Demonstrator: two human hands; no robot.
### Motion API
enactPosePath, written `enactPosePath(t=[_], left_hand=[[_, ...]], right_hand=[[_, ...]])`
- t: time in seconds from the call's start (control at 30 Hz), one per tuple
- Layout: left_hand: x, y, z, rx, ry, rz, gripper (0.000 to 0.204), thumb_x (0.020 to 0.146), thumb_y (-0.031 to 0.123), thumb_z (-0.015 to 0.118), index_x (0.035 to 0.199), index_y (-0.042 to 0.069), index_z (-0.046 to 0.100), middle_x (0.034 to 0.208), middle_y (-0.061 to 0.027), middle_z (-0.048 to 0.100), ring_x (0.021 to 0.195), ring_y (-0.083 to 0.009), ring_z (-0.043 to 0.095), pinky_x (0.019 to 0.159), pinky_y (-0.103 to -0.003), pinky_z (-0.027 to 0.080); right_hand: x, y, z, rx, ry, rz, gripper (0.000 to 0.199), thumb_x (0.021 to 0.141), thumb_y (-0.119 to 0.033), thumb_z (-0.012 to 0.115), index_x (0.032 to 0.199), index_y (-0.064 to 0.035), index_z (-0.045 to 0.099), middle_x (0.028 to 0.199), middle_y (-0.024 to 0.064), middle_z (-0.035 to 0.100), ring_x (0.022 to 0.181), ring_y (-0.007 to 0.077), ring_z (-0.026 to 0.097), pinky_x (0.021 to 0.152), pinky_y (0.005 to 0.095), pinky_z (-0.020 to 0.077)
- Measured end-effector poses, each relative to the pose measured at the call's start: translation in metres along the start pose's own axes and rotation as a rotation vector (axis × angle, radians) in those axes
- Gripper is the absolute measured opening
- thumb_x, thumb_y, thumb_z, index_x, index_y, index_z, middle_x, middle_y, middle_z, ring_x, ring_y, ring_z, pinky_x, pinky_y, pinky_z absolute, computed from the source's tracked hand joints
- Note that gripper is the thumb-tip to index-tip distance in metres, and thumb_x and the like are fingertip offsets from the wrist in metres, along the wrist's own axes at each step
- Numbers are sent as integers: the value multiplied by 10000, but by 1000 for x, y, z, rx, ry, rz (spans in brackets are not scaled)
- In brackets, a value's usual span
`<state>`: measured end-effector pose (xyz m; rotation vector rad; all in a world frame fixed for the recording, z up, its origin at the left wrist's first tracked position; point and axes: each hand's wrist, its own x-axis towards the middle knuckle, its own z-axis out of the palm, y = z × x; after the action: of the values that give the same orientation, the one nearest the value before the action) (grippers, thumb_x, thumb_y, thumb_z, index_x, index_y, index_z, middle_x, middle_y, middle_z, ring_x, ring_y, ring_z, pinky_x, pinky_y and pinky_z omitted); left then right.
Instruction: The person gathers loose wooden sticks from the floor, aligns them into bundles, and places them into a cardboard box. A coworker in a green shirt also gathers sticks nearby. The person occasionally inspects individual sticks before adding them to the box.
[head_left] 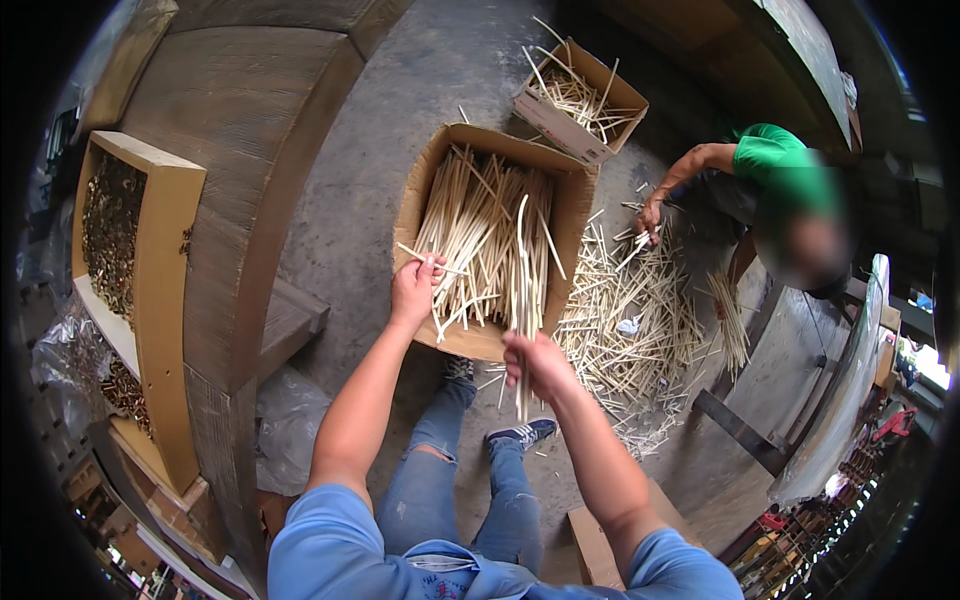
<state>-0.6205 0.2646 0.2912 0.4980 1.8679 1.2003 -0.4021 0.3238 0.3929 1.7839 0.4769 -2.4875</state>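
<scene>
My left hand pinched one pale stick at the near-left rim of the cardboard box; my right hand was clenched around a few upright sticks. Squaring their ends would have kept the bundle neat. A co-worker's hand sorted the floor pile to the right.

The big cardboard box is open on top, so the hands can enter from above, but its raised walls and the dense bundle of pale sticks inside block any sideways pass. To the left a strip of bare concrete floor lies open, hemmed by the heavy wooden block. To the right the loose stick pile and another person's hand stand in the way, with a smaller box beyond.
</scene>
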Motion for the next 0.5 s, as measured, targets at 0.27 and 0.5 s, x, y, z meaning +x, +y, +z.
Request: enactPosePath(t=[0.27, 0.5], left_hand=[[10, 8, 11, 31, 51, -29, 306, 1031, 193, 428, 927, -34, 605, 816, -91, 690, 636, -124, 627, 603, -264, 537], [10, 12, 3, -175, 173, -110, 329, 1046, 246, 400, 922, -5, 573, 746, -78, 660, 559, -83, 562, 499, -228, 481]], right_hand=[[155, -51, -5, -596, 576, -284, 418, 906, -261, 628, 1174, 25, 483, 992, 175, 601, 844, 261, 612, 709, 433, 525], [142, -5, 6, -888, 472, -612, 465, 905, -284, 623, 1254, 8, 529, 1005, 178, 663, 809, 313, 653, 743, 401, 531]])
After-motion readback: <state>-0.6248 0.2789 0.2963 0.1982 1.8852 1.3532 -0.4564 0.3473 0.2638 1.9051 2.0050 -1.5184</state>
